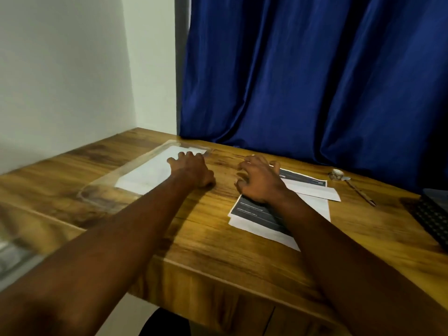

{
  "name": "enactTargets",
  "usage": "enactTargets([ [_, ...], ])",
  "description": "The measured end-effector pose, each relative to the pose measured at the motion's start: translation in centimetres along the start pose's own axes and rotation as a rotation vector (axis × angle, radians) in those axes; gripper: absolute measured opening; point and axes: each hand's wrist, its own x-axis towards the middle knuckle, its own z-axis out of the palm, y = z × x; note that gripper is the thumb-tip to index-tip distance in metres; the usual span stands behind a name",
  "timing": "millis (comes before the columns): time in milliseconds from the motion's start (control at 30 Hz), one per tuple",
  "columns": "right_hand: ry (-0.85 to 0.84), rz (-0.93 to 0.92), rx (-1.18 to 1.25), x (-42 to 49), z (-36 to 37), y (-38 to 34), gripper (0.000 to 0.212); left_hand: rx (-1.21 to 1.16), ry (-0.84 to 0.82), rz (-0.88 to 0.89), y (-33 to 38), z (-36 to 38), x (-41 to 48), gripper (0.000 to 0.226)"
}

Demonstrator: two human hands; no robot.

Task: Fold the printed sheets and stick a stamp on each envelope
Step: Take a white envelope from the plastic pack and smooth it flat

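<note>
The printed sheets (pixel 257 215) lie flat and unfolded near the bench (pixel 218 251) edge, so folding seems not yet begun. The right hand (pixel 260 181) hangs over their far end, fingers spread and loosely curled, holding nothing. I cannot tell whether it touches the paper. A white oblong (pixel 317 191), probably an envelope, lies across the sheets just beyond. Farther left, the left hand (pixel 191 169) rests its laid-out fingers on a white stack (pixel 143 177) in a clear tray (pixel 97 192). Next, it must pinch off one piece.
</note>
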Motion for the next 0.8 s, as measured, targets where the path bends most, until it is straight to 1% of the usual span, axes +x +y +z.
enactTargets([
  [67,-0.016,-0.031,-0.005,0.4,0.7,-1.2,0.048,-0.042,-0.025,-0.124,-2.5,0.3,-0.1,0.102],
  [133,-0.023,-0.045,-0.004,0.8,1.0,-2.4,0.048,-0.051,-0.03,-0.184,-4.5,0.8,-0.4,0.107],
  [267,-0.018,-0.074,0.015,0.8,1.3,-4.0,0.047,-0.104,0.011,-0.172,-4.9,0.8,-1.5,0.089],
  [333,-0.004,-0.08,0.027,0.6,1.4,-4.4,0.044,-0.238,0.02,-0.133,-4.3,0.3,-1.3,0.083],
  [433,-0.002,-0.065,0.033,0.3,1.1,-4.3,0.046,-0.491,-0.007,0.007,-3.1,-0.1,-0.3,0.072],
  [500,-0.013,-0.051,0.04,0.0,0.8,-3.9,0.051,-0.587,-0.05,0.112,-2.4,-0.2,-0.2,0.062],
  [533,-0.015,-0.044,0.041,-0.1,0.7,-3.6,0.052,-0.585,-0.056,0.17,-2.2,-0.3,-0.3,0.06],
  [600,-0.007,-0.034,0.034,-0.3,0.5,-3.0,0.052,-0.478,-0.028,0.263,-2.1,-0.5,-0.2,0.061],
  [667,0.006,-0.029,0.038,-0.7,0.4,-2.6,0.051,-0.361,-0.049,0.295,-2.5,-1.1,0.0,0.066],
  [733,0.057,-0.043,0.072,-1.0,0.2,-2.3,0.047,-0.241,-0.173,0.309,-3.1,-2.1,0.2,0.072],
  [800,0.133,-0.068,0.125,-1.4,0.2,-2.4,0.041,-0.154,-0.312,0.359,-3.8,-3.1,0.2,0.08],
])
